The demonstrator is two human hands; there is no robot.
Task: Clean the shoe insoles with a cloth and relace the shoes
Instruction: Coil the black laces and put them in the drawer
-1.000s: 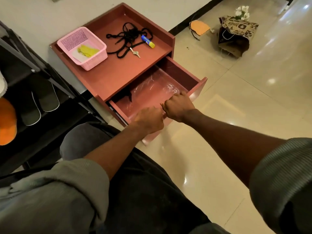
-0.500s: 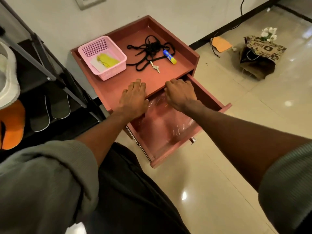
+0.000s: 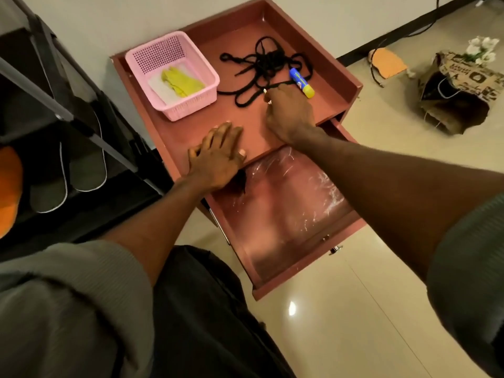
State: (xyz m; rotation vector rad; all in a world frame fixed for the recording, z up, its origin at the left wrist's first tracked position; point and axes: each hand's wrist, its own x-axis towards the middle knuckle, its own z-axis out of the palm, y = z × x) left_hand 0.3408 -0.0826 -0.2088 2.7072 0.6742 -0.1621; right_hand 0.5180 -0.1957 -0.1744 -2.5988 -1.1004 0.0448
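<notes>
A tangle of black shoelaces (image 3: 261,64) lies on the reddish cabinet top (image 3: 191,124), next to a blue and yellow glue stick (image 3: 301,82). My right hand (image 3: 290,113) reaches over the open drawer, and its curled fingers pinch a small key (image 3: 266,95) at the near edge of the laces. My left hand (image 3: 218,156) rests flat on the front edge of the top. A pink basket (image 3: 141,54) holds a yellow cloth (image 3: 182,83) on a white sheet.
The open drawer (image 3: 308,279) juts toward me, lined with clear plastic. A black shoe rack (image 3: 81,126) on the left holds grey slippers (image 3: 84,165) and an orange item (image 3: 9,186). A printed paper bag (image 3: 461,96) and an orange pad (image 3: 388,62) lie on the tiled floor.
Both hands left the drawer front. The left hand settled flat on the cabinet top, and the right hand moved farther back to the key by the laces. The view moved closer.
</notes>
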